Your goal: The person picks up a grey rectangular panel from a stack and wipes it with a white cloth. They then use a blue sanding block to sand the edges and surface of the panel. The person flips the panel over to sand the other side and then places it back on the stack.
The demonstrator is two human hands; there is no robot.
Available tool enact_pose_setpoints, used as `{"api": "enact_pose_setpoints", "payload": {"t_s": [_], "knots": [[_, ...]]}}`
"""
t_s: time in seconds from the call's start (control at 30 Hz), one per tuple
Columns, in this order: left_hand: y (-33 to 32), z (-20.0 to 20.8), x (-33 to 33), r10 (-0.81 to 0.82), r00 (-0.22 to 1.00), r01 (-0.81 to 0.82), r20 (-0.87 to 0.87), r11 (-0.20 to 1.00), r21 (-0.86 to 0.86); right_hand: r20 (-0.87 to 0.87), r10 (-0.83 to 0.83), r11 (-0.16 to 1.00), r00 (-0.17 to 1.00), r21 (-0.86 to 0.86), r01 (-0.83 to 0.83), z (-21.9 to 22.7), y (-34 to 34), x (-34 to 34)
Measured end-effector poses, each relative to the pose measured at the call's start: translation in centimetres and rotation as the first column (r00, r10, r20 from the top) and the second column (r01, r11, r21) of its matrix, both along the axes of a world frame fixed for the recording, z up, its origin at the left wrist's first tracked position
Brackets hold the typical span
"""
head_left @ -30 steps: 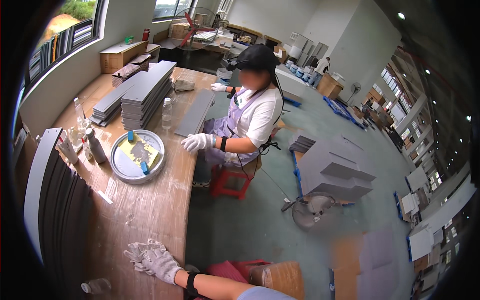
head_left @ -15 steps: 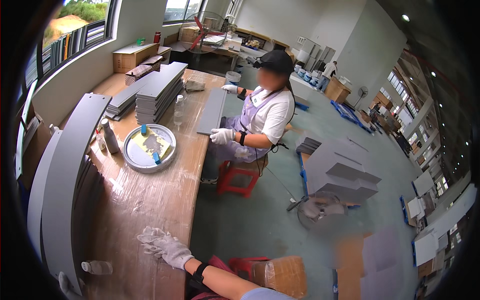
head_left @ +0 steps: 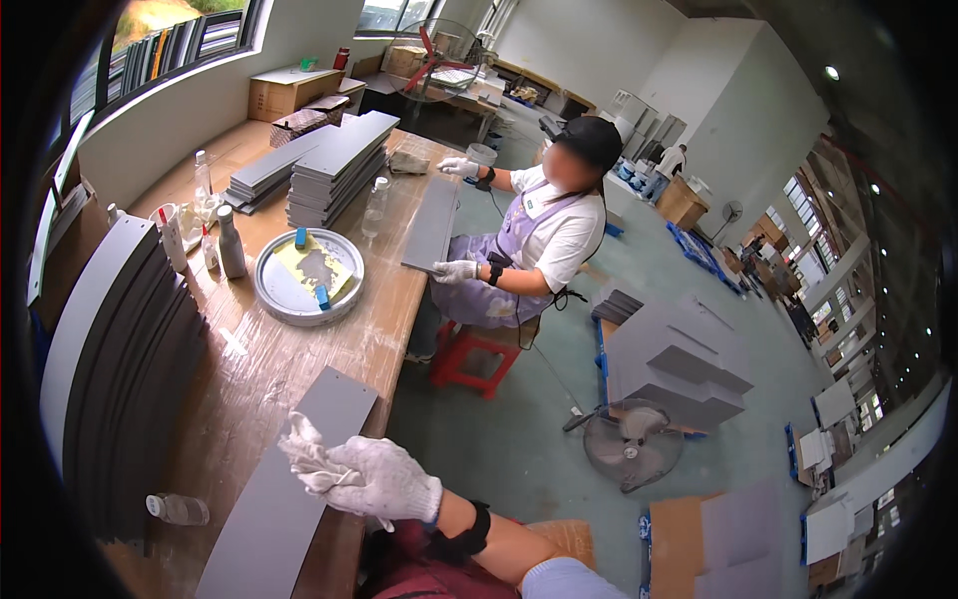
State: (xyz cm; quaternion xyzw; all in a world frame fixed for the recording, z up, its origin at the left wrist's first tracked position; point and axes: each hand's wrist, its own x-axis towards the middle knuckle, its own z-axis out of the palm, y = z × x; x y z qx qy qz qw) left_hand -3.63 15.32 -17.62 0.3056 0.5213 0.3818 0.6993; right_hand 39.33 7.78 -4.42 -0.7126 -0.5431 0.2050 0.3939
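My right hand (head_left: 394,481), in a white knit glove, is closed on a crumpled white cloth (head_left: 309,454). It hovers over the edge of a long grey panel (head_left: 264,514) that lies flat on the wrapped tabletop (head_left: 235,384). One end of that panel, with small holes, points away from me; the other runs out past the lower edge of the picture. My left hand does not show. Left of the panel, a stack of similar grey panels (head_left: 100,349) stands on edge, and a clear bottle (head_left: 180,509) lies on its side between them.
A round tray (head_left: 261,290) holds a yellow pad and blue blocks. Beside it stand a grey bottle (head_left: 231,245) and smaller ones. Further off are stacked panels (head_left: 334,165). Across the table's corner a seated co-worker (head_left: 539,225) handles another panel (head_left: 431,225). A fan (head_left: 631,447) stands right.
The long panel on edge at left now lies flat before me. My right hand has lifted off the table with the cloth. My left hand has left the view. The co-worker's far hand has shifted.
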Motion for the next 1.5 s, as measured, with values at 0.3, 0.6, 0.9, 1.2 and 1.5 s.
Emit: {"api": "enact_pose_setpoints", "payload": {"t_s": [0.3, 0.6, 0.9, 1.2, 1.5], "knots": [[-2.4, 9.4, 7.5, 0.212, 0.962, -0.229, -0.174, 0.97, -0.085, 0.153, 0.263, 0.874, 0.953, 0.38, -0.302, -5.3, 7.1, -15.5], [-3.6, 1.6, 1.7, 0.05, 0.99, -0.048, 0.13, 0.999, -0.019, -0.042, -0.758, 0.631, 0.651, -0.303, 0.715, -19.9, 4.7, 23.6], [-4.4, 3.0, 3.0, 0.29, 0.943, -0.234, 0.162, 0.926, -0.297, 0.237, 0.473, 0.859, 0.849, 0.091, -0.504, -7.1, 8.3, -9.6], [-5.9, 2.2, 2.2, 0.33, 0.937, -0.297, 0.114, 0.925, -0.238, 0.786, -0.262, 0.836, 0.56, -0.105, 0.538, -19.0, 12.8, 17.7], [-6.6, 1.4, 1.3, 0.363, 0.929, -0.333, 0.075, 0.905, -0.264, 0.379, 0.379, 0.905, 0.844, 0.041, -0.424, -10.2, 11.8, -0.7]]}}
